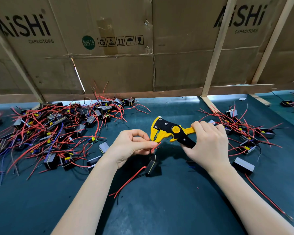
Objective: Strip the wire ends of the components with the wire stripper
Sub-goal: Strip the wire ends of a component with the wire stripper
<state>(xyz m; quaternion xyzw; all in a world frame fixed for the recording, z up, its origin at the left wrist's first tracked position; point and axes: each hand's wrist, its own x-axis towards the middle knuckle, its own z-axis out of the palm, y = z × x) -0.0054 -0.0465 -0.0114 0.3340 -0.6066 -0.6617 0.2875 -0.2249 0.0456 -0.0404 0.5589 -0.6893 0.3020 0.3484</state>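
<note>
My right hand point(209, 143) grips the handles of a yellow and black wire stripper point(168, 130), whose jaws point left. My left hand point(131, 146) pinches a short red wire point(155, 147) right at the stripper's jaws. From that wire hangs a small black box component point(151, 166), with longer red and black wires point(126, 182) trailing down to the left over the mat. Tiny red bits of insulation lie near the jaws.
A large heap of black components with red, black and blue wires point(46, 133) covers the left of the dark green mat point(159, 209). A smaller heap point(244, 131) lies at the right. A cardboard wall with wooden struts point(209, 72) stands behind.
</note>
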